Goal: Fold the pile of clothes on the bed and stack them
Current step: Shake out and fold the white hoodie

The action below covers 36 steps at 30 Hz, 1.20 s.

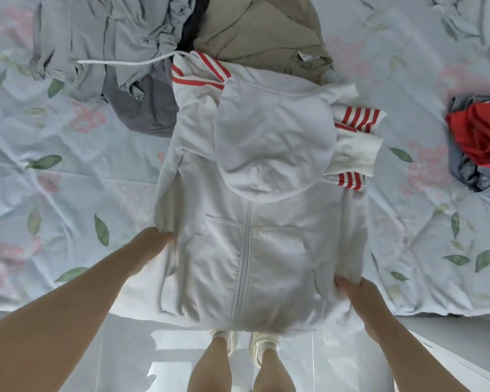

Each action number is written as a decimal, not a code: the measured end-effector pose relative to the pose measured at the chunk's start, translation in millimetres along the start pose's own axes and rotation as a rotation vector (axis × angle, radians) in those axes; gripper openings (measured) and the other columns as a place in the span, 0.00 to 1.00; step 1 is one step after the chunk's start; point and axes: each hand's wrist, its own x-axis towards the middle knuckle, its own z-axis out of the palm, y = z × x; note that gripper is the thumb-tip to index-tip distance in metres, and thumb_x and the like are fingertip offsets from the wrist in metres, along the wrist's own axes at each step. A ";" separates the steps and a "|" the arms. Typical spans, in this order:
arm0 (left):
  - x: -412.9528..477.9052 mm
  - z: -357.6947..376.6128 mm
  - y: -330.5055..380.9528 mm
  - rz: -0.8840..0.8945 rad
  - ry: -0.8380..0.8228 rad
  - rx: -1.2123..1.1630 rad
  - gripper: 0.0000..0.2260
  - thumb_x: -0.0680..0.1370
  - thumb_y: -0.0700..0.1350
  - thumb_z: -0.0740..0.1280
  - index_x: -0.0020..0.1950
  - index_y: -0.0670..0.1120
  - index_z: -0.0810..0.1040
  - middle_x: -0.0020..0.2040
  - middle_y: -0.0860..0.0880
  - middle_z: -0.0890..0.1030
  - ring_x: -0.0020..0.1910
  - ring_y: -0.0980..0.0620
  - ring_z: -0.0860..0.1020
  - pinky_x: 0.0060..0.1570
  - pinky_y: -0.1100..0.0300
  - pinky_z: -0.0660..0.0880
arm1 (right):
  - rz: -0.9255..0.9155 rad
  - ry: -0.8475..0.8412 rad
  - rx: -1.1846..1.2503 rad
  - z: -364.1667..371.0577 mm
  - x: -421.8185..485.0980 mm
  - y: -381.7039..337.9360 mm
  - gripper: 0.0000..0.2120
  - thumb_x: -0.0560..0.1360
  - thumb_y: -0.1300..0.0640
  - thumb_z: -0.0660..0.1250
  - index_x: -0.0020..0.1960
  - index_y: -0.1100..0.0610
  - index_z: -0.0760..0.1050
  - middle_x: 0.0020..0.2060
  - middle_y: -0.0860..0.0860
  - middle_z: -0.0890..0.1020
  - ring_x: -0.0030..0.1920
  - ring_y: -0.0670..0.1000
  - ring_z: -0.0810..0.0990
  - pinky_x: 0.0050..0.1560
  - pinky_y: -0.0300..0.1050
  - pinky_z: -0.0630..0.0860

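Left hand point(156, 240) pinched the left edge of the hoodie point(252, 250) and my right hand point(354, 290) gripped its near right corner, I judged to square it for another fold. It lay zipper-up at the near edge of the bed point(68, 179), hood point(272, 142) folded down, unfolded pile point(142, 52) beyond.

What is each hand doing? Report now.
Left hand: grips the hoodie at its left side.
Right hand: grips the hoodie's right edge.
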 end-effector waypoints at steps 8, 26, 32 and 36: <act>-35.8 -48.6 114.7 -0.017 -0.415 -0.576 0.16 0.72 0.49 0.70 0.55 0.42 0.77 0.47 0.42 0.85 0.44 0.43 0.84 0.37 0.52 0.80 | 0.212 -0.272 0.548 -45.2 4.3 -115.6 0.10 0.78 0.55 0.62 0.47 0.61 0.78 0.33 0.57 0.84 0.30 0.55 0.84 0.27 0.45 0.79; 15.8 6.8 197.6 0.420 0.413 0.195 0.37 0.74 0.41 0.68 0.76 0.59 0.51 0.57 0.46 0.73 0.51 0.46 0.74 0.46 0.52 0.71 | -0.238 0.083 0.146 -47.2 125.7 -189.6 0.35 0.72 0.62 0.66 0.73 0.47 0.56 0.47 0.51 0.78 0.46 0.58 0.78 0.52 0.56 0.77; 29.4 8.0 223.4 0.390 0.354 0.103 0.22 0.77 0.45 0.65 0.71 0.53 0.65 0.33 0.50 0.78 0.31 0.52 0.77 0.31 0.60 0.70 | -0.265 0.004 0.224 -50.6 160.8 -222.5 0.31 0.72 0.59 0.70 0.70 0.49 0.61 0.41 0.54 0.77 0.32 0.53 0.75 0.30 0.45 0.75; 32.6 -9.1 251.9 0.295 0.294 -0.591 0.06 0.82 0.41 0.56 0.51 0.45 0.71 0.32 0.45 0.73 0.19 0.55 0.74 0.22 0.62 0.75 | -0.303 0.164 0.365 -65.8 174.5 -245.7 0.07 0.75 0.58 0.67 0.49 0.59 0.70 0.40 0.57 0.75 0.31 0.50 0.74 0.26 0.41 0.76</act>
